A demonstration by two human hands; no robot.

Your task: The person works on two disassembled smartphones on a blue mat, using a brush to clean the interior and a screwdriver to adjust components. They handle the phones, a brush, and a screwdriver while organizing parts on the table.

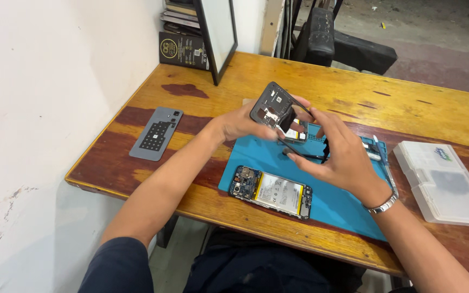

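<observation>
Phone repair above a wooden bench [310, 81] and blue mat [337, 203].
At frame centre, the left hand [242, 123] grips a black phone frame [271, 106]; the right hand [340, 152] pinches black tweezers [302, 154]. An opened phone [271, 192] lies below on the mat.

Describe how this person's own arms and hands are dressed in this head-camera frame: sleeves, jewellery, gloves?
Both hands are bare, without gloves. The left hand shows no rings or watch; that forearm is uncovered up to a short dark navy sleeve at the upper arm. The right hand has a silver metal link bracelet at the wrist; the forearm below it is uncovered, and its sleeve is out of view.
</observation>
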